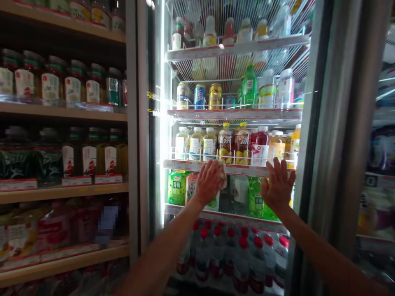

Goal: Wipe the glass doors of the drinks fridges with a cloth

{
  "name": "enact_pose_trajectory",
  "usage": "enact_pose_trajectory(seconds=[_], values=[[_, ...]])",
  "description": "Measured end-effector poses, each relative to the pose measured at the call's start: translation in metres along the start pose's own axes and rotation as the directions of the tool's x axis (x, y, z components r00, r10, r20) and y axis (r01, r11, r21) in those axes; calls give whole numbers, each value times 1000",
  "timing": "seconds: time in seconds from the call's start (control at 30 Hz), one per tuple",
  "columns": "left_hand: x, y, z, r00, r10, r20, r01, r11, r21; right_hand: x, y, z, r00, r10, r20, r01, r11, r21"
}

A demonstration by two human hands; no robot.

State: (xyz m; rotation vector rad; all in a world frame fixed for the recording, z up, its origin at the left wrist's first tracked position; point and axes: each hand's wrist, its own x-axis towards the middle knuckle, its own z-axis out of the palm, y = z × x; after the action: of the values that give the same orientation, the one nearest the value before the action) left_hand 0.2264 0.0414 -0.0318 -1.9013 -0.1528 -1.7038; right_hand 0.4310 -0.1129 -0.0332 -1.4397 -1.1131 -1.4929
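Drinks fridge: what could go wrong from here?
The left hand holds what looks like a pale cloth, crumpled at the fingers; it might slip out. The bare right hand, spread with its palm toward the fridge, could leave smudges if it presses on glass.

To your left stand wooden shelves lined with bottles, dim and shadowed beneath each board. Price labels run along their front edges. A grey metal post divides them from the drinks cooler ahead of you, where a bright upright light strip whitens the wire racks. Past a broad metal column on your right, you see more stocked shelving, darker and blurred.
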Motion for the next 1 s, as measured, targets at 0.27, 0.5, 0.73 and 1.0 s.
enact_pose_trajectory(seconds=[0.27,0.5,0.73,1.0], values=[[-34,-63,-36,912,-383,-147,403,901,158,-2,0,1,1000,13,9,-13,1000,-11],[-14,-8,-9,998,-19,67,18,1000,19,-2,0,-1,1000,17,23,-17,1000,-17],[-23,-76,-36,822,-504,-265,549,824,138,-2,-1,1,1000,9,-5,-9,1000,-25],[12,9,3,988,121,98,-120,993,-13,-1,0,-1,1000,3,1,-3,1000,-22]])
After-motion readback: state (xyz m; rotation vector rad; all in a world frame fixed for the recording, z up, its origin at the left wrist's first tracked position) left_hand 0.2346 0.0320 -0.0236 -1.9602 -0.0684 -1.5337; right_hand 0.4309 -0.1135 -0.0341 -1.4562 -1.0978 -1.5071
